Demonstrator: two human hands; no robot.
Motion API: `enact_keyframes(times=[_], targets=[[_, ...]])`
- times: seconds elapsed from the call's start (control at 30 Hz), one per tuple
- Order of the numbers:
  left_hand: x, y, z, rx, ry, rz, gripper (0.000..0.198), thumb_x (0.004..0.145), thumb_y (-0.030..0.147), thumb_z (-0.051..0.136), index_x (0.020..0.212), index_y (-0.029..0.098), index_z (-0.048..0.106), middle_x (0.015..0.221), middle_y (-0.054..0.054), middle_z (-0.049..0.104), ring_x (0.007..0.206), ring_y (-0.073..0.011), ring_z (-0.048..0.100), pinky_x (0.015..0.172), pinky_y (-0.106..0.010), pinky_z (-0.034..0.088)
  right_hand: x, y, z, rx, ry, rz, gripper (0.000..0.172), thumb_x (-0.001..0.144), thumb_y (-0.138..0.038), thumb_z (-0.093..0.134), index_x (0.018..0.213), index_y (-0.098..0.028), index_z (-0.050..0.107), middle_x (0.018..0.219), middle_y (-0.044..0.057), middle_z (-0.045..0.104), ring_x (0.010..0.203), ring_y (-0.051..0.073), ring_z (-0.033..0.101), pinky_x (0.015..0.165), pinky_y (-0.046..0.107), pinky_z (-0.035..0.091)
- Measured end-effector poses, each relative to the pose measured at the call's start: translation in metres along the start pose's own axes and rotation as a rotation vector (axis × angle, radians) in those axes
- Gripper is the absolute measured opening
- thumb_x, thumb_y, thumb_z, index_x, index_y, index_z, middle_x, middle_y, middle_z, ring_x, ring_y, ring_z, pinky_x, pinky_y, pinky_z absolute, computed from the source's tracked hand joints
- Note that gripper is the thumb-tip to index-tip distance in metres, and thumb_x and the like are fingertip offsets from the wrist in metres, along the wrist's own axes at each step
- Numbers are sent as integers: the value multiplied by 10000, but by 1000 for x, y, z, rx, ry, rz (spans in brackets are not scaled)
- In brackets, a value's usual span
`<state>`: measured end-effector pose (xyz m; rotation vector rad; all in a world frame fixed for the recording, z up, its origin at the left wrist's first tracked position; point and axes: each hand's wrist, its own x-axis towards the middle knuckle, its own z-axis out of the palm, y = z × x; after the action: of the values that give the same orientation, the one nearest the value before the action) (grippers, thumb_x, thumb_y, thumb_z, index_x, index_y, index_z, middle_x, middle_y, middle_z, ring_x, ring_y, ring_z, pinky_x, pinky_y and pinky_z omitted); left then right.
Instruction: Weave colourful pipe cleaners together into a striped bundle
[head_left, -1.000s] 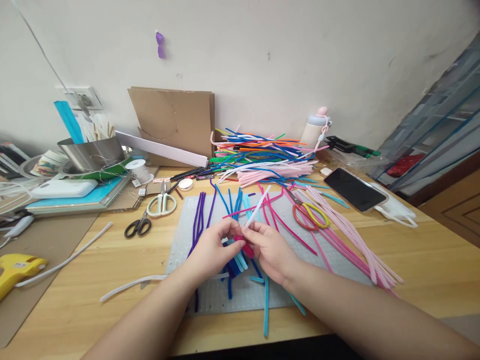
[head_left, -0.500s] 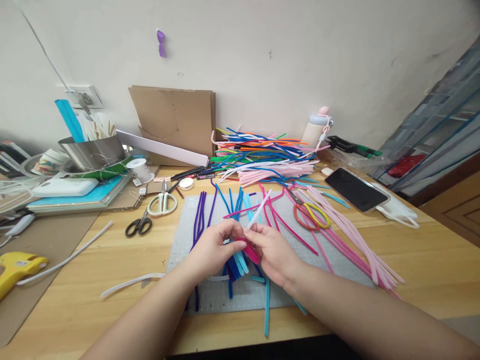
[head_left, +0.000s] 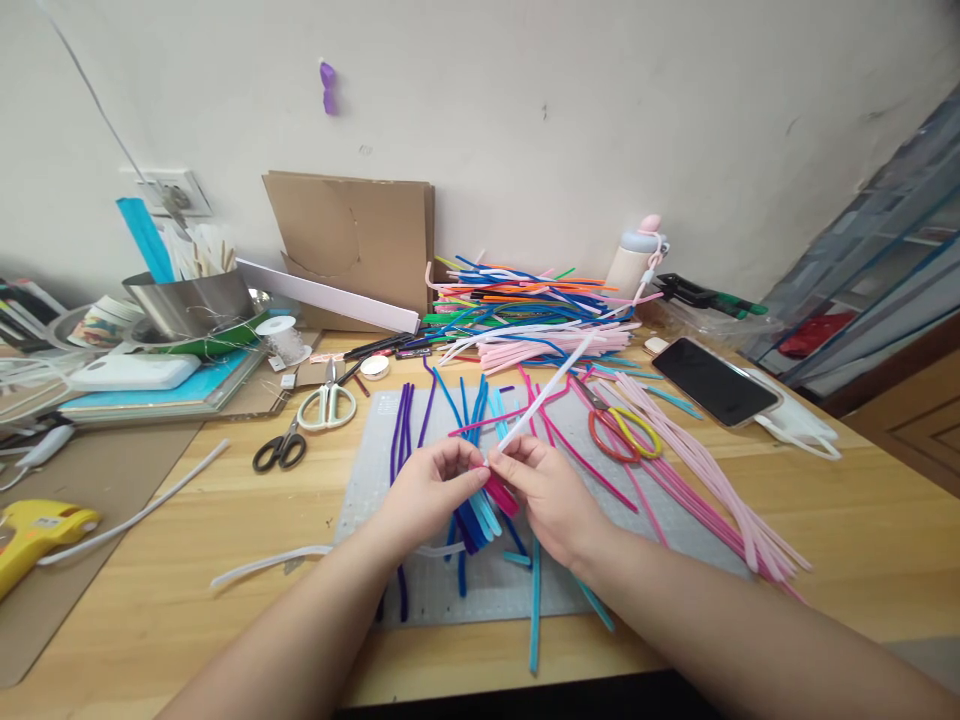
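Over the grey cutting mat (head_left: pixel 600 570), my two hands meet with their fingertips nearly touching. My right hand (head_left: pixel 544 490) pinches a white pipe cleaner (head_left: pixel 546 392), whose free length slants up and to the right. A bundle of folded pipe cleaners (head_left: pixel 480 522), in purple, blue, light blue and magenta, hangs below the fingers. My left hand (head_left: pixel 439 485) is closed in a pinch at the upper end of this bundle, by its magenta part. My fingers hide where the white strand meets the bundle. Loose purple pipe cleaners (head_left: pixel 403 430) lie just left of it.
Red-and-yellow scissors (head_left: pixel 622 430) rest among pink pipe cleaners (head_left: pixel 697 465) on the right, near a phone (head_left: pixel 712 380). White-handled scissors (head_left: pixel 327 402) and black scissors (head_left: pixel 280 450) lie left. A yellow glue gun (head_left: pixel 41 535) sits far left. Piled pipe cleaners (head_left: pixel 532 310) stand behind.
More of the white pipe cleaner now extends up and to the right from my right hand. My left fingers have shifted slightly at the bundle's top. The view has moved a little.
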<state>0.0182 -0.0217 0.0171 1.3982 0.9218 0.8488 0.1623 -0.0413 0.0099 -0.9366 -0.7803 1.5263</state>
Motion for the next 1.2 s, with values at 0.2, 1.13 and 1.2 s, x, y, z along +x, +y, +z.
enact_keyframes(times=[0.2, 1.13, 1.2], targets=[[-2, 5, 0, -106, 15, -94, 124, 696, 247, 646, 692, 153, 565, 655, 20, 506, 628, -105, 442, 640, -230, 339, -1, 2, 1, -73, -18, -17, 262, 591, -343, 782, 684, -165, 614, 682, -6, 609, 672, 125, 532, 652, 263, 404], [0, 3, 1, -83, 22, -151, 44, 578, 180, 578, 609, 154, 561, 594, 30, 516, 573, -104, 428, 606, -225, 316, -2, 8, 1, -127, -6, -28, 253, 552, -339, 800, 648, -167, 642, 665, 1, 639, 682, 136, 570, 721, 287, 428], [0, 2, 1, -71, 21, -159, 48, 577, 182, 576, 612, 153, 561, 597, 28, 519, 575, -104, 427, 608, -226, 317, -2, 9, 1, -111, -3, -18, 252, 552, -335, 800, 657, -167, 644, 676, 3, 645, 690, 139, 577, 730, 292, 431]])
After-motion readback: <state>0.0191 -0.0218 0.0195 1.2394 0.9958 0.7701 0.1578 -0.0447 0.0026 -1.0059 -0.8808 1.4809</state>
